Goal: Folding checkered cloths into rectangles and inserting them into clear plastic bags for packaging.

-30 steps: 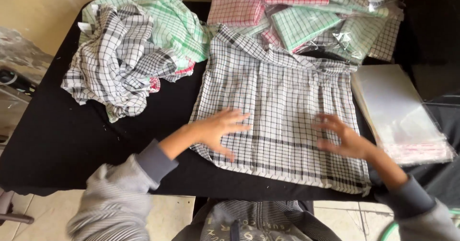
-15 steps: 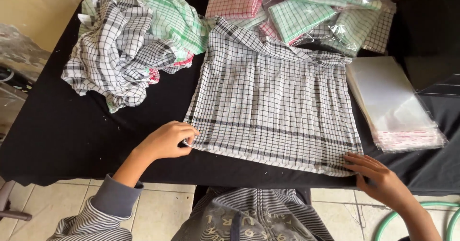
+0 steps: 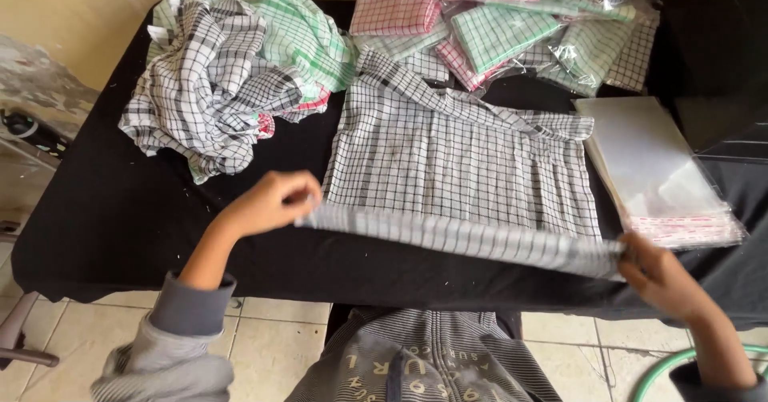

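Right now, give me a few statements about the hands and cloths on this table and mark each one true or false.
1. Both hands, left hand and right hand, lift the near edge of the checked cloth. True.
2. The table is white. False: it is black.
3. A crumpled cloth pile lies at far left. True.
4. The clear bags lie left of the cloth. False: they lie right.
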